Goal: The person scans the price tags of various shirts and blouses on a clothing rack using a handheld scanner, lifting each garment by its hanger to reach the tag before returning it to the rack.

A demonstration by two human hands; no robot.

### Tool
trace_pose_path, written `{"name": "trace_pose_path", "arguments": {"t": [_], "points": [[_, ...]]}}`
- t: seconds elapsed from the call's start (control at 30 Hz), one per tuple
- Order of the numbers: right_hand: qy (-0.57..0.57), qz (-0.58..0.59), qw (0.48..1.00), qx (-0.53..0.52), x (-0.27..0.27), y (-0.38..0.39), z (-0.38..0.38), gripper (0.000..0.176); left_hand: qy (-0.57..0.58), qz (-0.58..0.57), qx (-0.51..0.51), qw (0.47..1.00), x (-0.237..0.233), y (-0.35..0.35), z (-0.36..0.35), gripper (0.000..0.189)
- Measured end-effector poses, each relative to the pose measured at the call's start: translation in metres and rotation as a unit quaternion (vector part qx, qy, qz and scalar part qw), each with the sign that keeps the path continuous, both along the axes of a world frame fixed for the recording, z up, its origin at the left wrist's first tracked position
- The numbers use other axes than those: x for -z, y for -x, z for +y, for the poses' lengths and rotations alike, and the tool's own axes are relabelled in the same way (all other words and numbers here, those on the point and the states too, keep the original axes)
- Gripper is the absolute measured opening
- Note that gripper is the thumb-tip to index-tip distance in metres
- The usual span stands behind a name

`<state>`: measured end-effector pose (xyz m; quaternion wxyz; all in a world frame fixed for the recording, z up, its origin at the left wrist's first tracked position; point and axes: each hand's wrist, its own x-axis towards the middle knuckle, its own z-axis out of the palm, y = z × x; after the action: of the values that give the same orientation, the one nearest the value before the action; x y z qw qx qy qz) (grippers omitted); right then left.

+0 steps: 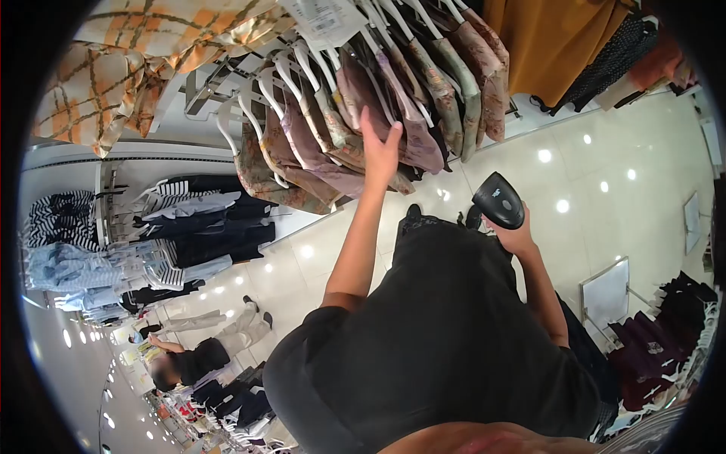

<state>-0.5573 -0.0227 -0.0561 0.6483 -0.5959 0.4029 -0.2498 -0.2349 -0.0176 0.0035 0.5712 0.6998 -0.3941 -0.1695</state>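
My left hand (pixel 380 151) reaches up to a row of floral garments (pixel 423 144) on white hangers (pixel 297 89), its thumb and fingers spread apart at the garments' edge. Whether it presses on the fabric is hard to tell. A black handheld scanner (pixel 499 201) is gripped in my right hand (pixel 514 233), to the right of the garments and above the tiled floor. A white paper tag (pixel 325 23) with printed marks lies at the top of the hanger row.
Orange plaid fabric (pixel 98 91) hangs at the upper left, mustard cloth (pixel 560 45) at the upper right. Striped and dark clothes (pixel 204 219) fill a left rack. Another person (pixel 198 362) stands at the lower left. A sign (pixel 605 290) and dark garments (pixel 643 356) are at right.
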Motion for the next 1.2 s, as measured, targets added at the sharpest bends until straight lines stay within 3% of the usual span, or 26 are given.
{"name": "trace_pose_path", "arguments": {"t": [0.03,0.1,0.17,0.27,0.4,0.47,0.57,0.63,0.7,0.77,0.83,0.9,1.03,1.1,1.2], "points": [[0.005,-0.025,0.999,0.024,-0.001,0.006,0.0,0.053,0.016,-0.038,-0.044,0.998,0.001,-0.001,-0.003,0.066],[0.01,-0.055,0.997,0.046,-0.003,0.017,-0.004,0.052,0.111,0.124,-0.036,0.985,-0.007,-0.001,0.0,0.052],[0.0,-0.05,0.999,0.01,-0.005,0.029,-0.011,0.047,0.125,0.113,-0.06,0.984,-0.02,0.004,0.003,0.041],[-0.025,-0.082,0.996,-0.006,-0.015,0.043,-0.021,0.042,0.061,-0.088,-0.167,0.98,-0.024,0.004,0.003,0.046],[0.015,-0.092,0.996,0.0,-0.01,0.055,-0.034,0.038,0.059,0.065,-0.046,0.995,0.004,-0.004,-0.002,0.065],[-0.002,-0.065,0.998,-0.002,-0.014,0.058,-0.041,0.038,0.041,0.054,-0.027,0.997,0.015,-0.004,-0.004,0.062],[0.026,-0.113,0.993,0.025,-0.014,0.045,-0.046,0.035,0.019,0.031,0.0,0.999,0.023,-0.02,-0.018,0.056],[0.003,-0.153,0.988,0.021,-0.053,0.03,-0.048,0.023,0.059,0.088,0.005,0.994,0.003,-0.02,-0.026,0.052],[0.002,-0.141,0.99,0.005,-0.056,0.025,-0.052,0.023,0.092,0.088,0.01,0.992,-0.001,-0.032,-0.042,0.053],[-0.006,-0.148,0.989,0.008,-0.048,0.019,-0.056,0.022,0.02,-0.067,-0.047,0.996,-0.005,-0.047,-0.054,0.059],[0.001,-0.124,0.992,0.029,-0.057,0.009,-0.06,0.017,0.018,-0.075,-0.068,0.995,-0.019,-0.053,-0.064,0.06],[0.019,-0.205,0.978,0.019,-0.063,0.001,-0.067,0.014,0.011,-0.152,-0.13,0.98,-0.032,-0.06,-0.079,0.054],[0.007,-0.177,0.982,0.071,-0.084,-0.019,-0.069,0.015,0.088,-0.116,-0.121,0.982,-0.043,-0.078,-0.097,0.026],[0.013,-0.174,0.982,0.074,-0.09,-0.028,-0.07,0.016,0.052,0.066,-0.045,0.995,-0.061,-0.085,-0.096,0.019],[0.035,-0.169,0.982,0.079,-0.094,-0.038,-0.071,0.017,0.078,0.131,0.005,0.988,-0.035,-0.113,-0.109,0.017]]}}
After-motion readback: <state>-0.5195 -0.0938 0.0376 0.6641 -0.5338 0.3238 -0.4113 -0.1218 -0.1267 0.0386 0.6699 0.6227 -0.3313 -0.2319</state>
